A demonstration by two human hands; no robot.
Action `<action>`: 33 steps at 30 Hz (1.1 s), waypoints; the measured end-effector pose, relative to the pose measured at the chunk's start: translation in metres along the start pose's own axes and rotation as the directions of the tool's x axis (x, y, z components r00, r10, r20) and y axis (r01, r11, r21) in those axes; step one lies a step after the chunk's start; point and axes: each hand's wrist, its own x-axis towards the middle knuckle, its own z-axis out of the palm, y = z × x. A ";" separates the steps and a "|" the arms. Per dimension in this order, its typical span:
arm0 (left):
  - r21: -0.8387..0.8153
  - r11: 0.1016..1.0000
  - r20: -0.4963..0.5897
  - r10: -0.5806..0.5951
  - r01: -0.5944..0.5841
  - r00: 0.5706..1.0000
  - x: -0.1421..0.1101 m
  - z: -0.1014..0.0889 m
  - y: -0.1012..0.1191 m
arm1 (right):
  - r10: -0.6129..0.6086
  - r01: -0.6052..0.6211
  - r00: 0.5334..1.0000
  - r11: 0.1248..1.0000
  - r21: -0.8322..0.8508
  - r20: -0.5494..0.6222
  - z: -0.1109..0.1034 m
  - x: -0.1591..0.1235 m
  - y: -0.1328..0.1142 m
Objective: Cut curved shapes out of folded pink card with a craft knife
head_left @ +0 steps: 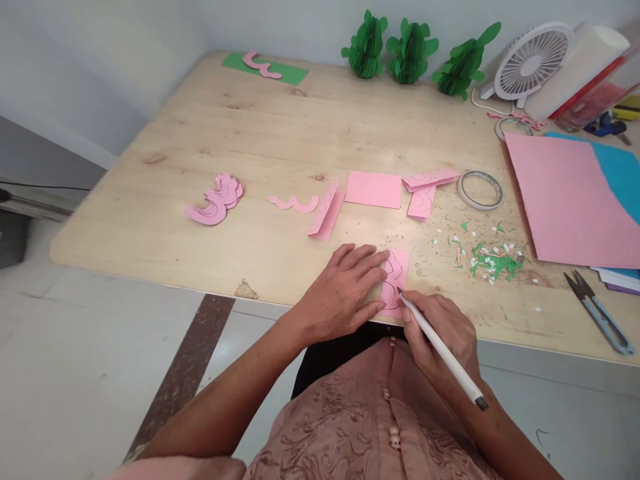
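Near the table's front edge lies a small pink paper point(392, 301) with dark curved lines drawn on it. My left hand point(345, 287) rests flat, fingers stretched, its fingertips on the paper's left side. In my right hand point(445, 333) is a white pen point(445, 350), its tip on the paper among the lines. Just beyond are a folded pink paper point(327, 213), a plain pink piece point(373, 190), more folded pink papers with outlines point(423, 193) and a wavy pink cutout point(295, 203). Farther left sits a pile of pink cutouts point(217, 200).
Green and white paper scraps point(495, 263) lie right, beside thread snips point(597, 310), a tape roll point(480, 190) and large pink sheets point(575, 200). Along the back stand green paper figures point(411, 50) and a white fan point(533, 60). A green strip point(290, 73) lies back left.
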 end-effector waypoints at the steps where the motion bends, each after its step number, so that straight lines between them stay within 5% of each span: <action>1: 0.000 1.000 0.001 -0.001 0.001 1.000 0.000 0.000 0.000 | 0.009 -0.009 1.000 1.000 0.008 0.004 0.000 0.000 0.000; 12: -0.004 1.000 -0.011 -0.002 0.002 1.000 0.000 0.000 0.000 | 0.250 -0.255 0.967 0.950 0.182 0.050 0.000 0.007 -0.005; 33: 0.003 1.000 -0.005 0.005 -0.005 1.000 0.000 0.001 -0.001 | 0.246 -0.260 0.965 0.949 0.179 0.095 0.000 0.018 -0.006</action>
